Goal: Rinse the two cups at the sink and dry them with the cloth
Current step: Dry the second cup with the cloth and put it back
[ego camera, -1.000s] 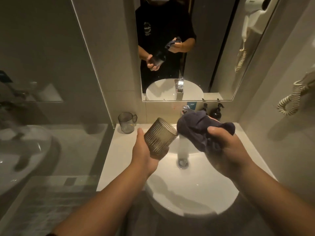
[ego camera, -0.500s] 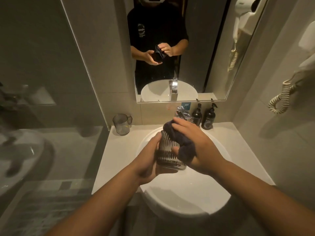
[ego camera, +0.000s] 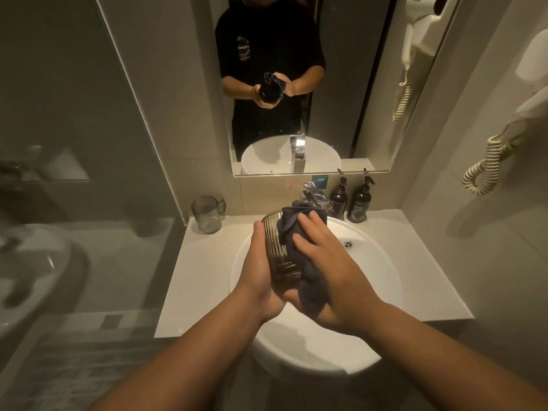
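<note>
While the ribbed cup [ego camera: 274,247] sits mid-frame over the sink [ego camera: 382,271], it's tipped on its side, mouth pointing away toward the mirror [ego camera: 341,84], probably so the cloth [ego camera: 299,232] can get at the wall and rim. The left hand [ego camera: 261,271] cradles it from below and the left, fingers curled round the base, thumb along the side, basically acting as the vise. The right hand [ego camera: 329,268] presses the dark cloth flat against the cup's right side with mostly straight fingers, thumb tucked under. So it looks like drying is underway on this one. The second cup [ego camera: 207,215], clear with a handle, stands upright on the counter [ego camera: 201,277] toward the upper left, parked out of the way. Two dark pump bottles [ego camera: 350,200] sit behind the basin.
</note>
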Demonstrator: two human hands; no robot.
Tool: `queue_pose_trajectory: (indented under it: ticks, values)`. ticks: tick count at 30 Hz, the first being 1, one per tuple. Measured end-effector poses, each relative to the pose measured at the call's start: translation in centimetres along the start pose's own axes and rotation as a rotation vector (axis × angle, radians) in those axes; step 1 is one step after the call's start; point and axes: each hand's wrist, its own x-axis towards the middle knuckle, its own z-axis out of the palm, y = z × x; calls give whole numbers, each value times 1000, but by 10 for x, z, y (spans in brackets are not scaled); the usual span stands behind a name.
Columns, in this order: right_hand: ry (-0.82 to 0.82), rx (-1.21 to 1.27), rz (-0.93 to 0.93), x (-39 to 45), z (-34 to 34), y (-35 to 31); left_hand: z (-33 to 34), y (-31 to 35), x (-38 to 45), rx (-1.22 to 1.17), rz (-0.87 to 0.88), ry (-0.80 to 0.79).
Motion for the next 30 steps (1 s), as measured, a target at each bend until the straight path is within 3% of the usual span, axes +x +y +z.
queue_pose_trajectory:
  ticks: [5,9,14,18,21,26,28,30]
  values:
    - [-103,269,229,0,-8,-8,-3,-3,7,70,21,-9]
    - [-74,363,354,5,-8,-13,-1,1,7,148,111,26]
    - [-4,-71,68,8,9,-17,-3,2,7,121,111,1]
    - [56,-149,-35,11,15,-19,-3,4,8,69,94,-12]
    - [94,-20,73,14,15,-24,-3,6,4,78,129,27]
    - [105,702,485,19,8,-17,1,16,-10,88,97,6]
    - [142,716,509,19,6,-17,3,20,-11,126,56,-20]
    - [148,545,511,17,6,-21,9,22,-10,231,100,48]
